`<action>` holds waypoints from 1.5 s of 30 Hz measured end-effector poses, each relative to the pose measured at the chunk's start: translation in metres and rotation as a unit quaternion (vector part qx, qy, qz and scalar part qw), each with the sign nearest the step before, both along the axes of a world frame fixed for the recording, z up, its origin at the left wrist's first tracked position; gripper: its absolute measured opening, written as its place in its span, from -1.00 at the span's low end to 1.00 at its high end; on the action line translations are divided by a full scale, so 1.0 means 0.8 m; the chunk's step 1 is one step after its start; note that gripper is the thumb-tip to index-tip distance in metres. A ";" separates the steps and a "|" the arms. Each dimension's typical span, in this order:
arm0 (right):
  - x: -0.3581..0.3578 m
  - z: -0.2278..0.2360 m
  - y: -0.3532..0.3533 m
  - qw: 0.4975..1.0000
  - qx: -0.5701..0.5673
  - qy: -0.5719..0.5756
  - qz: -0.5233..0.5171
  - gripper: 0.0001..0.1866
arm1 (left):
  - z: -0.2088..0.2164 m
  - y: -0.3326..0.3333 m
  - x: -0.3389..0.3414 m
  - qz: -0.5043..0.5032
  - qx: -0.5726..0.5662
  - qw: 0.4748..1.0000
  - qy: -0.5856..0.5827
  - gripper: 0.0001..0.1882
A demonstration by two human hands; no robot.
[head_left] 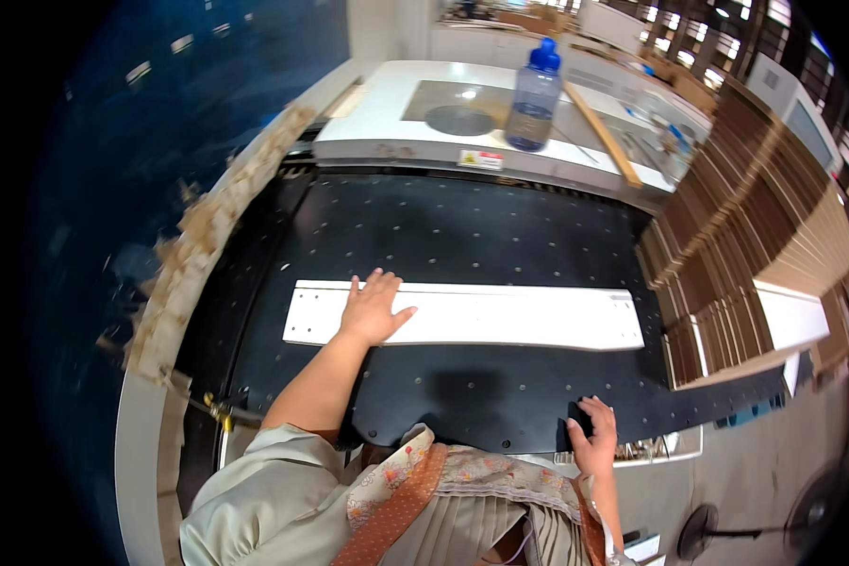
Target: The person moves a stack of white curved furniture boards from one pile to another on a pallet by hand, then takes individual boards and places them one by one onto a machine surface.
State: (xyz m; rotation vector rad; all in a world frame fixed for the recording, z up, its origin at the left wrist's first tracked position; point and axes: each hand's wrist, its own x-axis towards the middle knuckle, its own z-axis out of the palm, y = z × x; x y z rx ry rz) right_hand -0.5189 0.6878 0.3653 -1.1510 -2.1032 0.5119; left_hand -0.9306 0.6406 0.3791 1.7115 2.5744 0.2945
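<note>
A long white board (500,316) lies crosswise on a black work table dotted with small holes (424,222). It has a groove along its far edge and small drilled holes near both ends. My left hand (373,309) rests flat on the board's left part, fingers spread and pointing away from me. Close to the table's front edge, right of the middle, is my right hand (592,436). Its fingers are apart, with the tips by the black surface, and nothing shows in it.
A tall stack of boards (726,236) stands on the table's right end. Behind the table, a white machine top (377,113) bears a blue-capped water bottle (530,108) and a wooden strip (602,132). A ragged-edged barrier (212,222) runs along the left; a fan (698,530) stands lower right.
</note>
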 end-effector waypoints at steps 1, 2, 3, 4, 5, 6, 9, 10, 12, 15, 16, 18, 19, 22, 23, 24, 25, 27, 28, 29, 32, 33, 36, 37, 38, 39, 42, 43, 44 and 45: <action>0.005 -0.002 0.003 1.000 -0.016 0.021 0.017 -0.70 | 0.006 -0.019 0.012 0.007 -0.006 1.000 -0.008 -0.32; 0.008 -0.003 0.005 0.998 -0.033 0.041 0.031 -0.73 | 0.000 -0.036 0.019 0.013 0.000 1.000 -0.008 -0.33; 0.008 -0.005 0.004 0.997 -0.026 0.059 0.044 -0.78 | -0.001 -0.049 0.027 0.019 0.004 1.000 -0.008 -0.33; 0.008 -0.004 0.002 0.996 -0.033 0.061 0.054 -0.78 | -0.001 -0.059 0.034 0.023 0.007 1.000 -0.007 -0.32; 0.007 -0.002 -0.002 0.995 -0.008 0.065 0.073 -0.78 | -0.003 -0.065 0.039 0.031 0.000 0.999 -0.005 -0.32; 0.006 0.003 -0.006 0.993 0.017 0.068 0.095 -0.79 | -0.003 -0.074 0.045 0.032 0.015 0.999 -0.007 -0.33; -0.004 0.026 -0.008 0.988 0.074 0.033 0.132 -0.78 | 0.003 -0.075 0.056 0.034 0.021 0.999 -0.007 -0.33; -0.012 0.029 -0.004 0.985 0.100 0.024 0.136 -0.74 | 0.005 -0.073 0.054 0.030 0.016 0.999 -0.001 -0.34; -0.021 0.021 0.014 0.985 0.098 -0.045 0.132 -0.55 | 0.006 -0.071 0.054 0.039 0.001 0.999 -0.005 -0.35; -0.028 0.018 0.025 0.992 0.014 -0.055 0.111 -0.46 | 0.003 -0.067 0.038 0.032 -0.004 0.997 -0.074 -0.31; -0.030 0.022 0.023 0.993 0.016 -0.050 0.101 -0.47 | 0.004 -0.066 0.019 0.008 0.080 0.991 -0.107 -0.36; -0.029 0.017 0.025 0.995 0.018 -0.042 0.089 -0.50 | -0.011 -0.054 -0.026 0.039 0.230 0.964 -0.127 -0.41; -0.032 0.017 0.028 0.996 -0.001 -0.041 0.085 -0.54 | -0.007 -0.044 -0.053 0.084 0.220 0.964 -0.124 -0.43; -0.039 0.014 0.030 0.995 0.016 -0.069 0.064 -0.60 | -0.013 -0.017 -0.142 0.177 0.152 0.972 -0.031 -0.37; -0.039 0.013 0.027 0.996 0.007 -0.077 0.046 -0.62 | -0.015 -0.013 -0.167 0.210 0.104 0.972 -0.002 -0.32; -0.034 0.010 0.026 0.993 0.026 -0.109 0.038 -0.65 | -0.020 -0.006 -0.187 0.240 0.058 0.969 0.028 -0.27; -0.031 0.009 0.023 0.991 0.019 -0.129 0.029 -0.65 | -0.022 0.001 -0.199 0.240 0.049 0.969 0.027 -0.27; -0.021 0.003 0.016 0.987 0.017 -0.156 0.019 -0.68 | -0.024 0.010 -0.221 0.303 -0.056 0.950 0.041 -0.19; -0.024 0.004 0.016 0.986 0.021 -0.166 0.015 -0.70 | -0.027 0.014 -0.232 0.298 -0.065 0.952 0.042 -0.16; -0.030 0.000 0.017 0.987 0.072 -0.143 0.016 -0.77 | -0.031 0.016 -0.238 0.288 -0.065 0.954 0.047 -0.16; -0.045 0.011 0.026 0.980 0.122 -0.157 0.007 -0.75 | -0.036 0.020 -0.239 0.268 -0.069 0.960 0.051 -0.16; -0.048 0.013 0.026 0.978 0.113 -0.175 -0.002 -0.76 | -0.035 0.020 -0.239 0.255 -0.056 0.964 0.050 -0.16; -0.057 0.019 0.030 0.970 0.104 -0.221 0.010 -0.76 | -0.036 0.018 -0.246 0.243 -0.041 0.967 0.058 -0.16; -0.059 0.019 0.028 0.971 0.095 -0.218 -0.007 -0.77 | -0.037 0.016 -0.251 0.233 -0.029 0.970 0.060 -0.16; -0.062 0.019 0.026 0.972 0.086 -0.215 -0.024 -0.77 | -0.036 0.017 -0.250 0.238 -0.029 0.969 0.054 -0.17; -0.060 0.014 0.030 0.974 0.097 -0.203 -0.010 -0.78 | -0.037 0.018 -0.252 0.238 -0.026 0.970 0.050 -0.17; -0.054 0.021 0.034 0.970 0.080 -0.231 0.009 -0.79 | -0.042 0.017 -0.258 0.236 -0.022 0.971 0.043 -0.17; -0.061 0.023 0.038 0.976 0.078 -0.201 0.008 -0.80 | -0.044 0.017 -0.259 0.237 -0.016 0.971 0.035 -0.17; -0.057 0.020 0.036 0.977 0.071 -0.200 0.005 -0.80 | -0.047 0.017 -0.262 0.233 -0.021 0.972 0.038 -0.17; -0.052 0.016 0.037 0.980 0.084 -0.182 0.009 -0.81 | -0.047 0.016 -0.264 0.232 -0.004 0.972 0.027 -0.18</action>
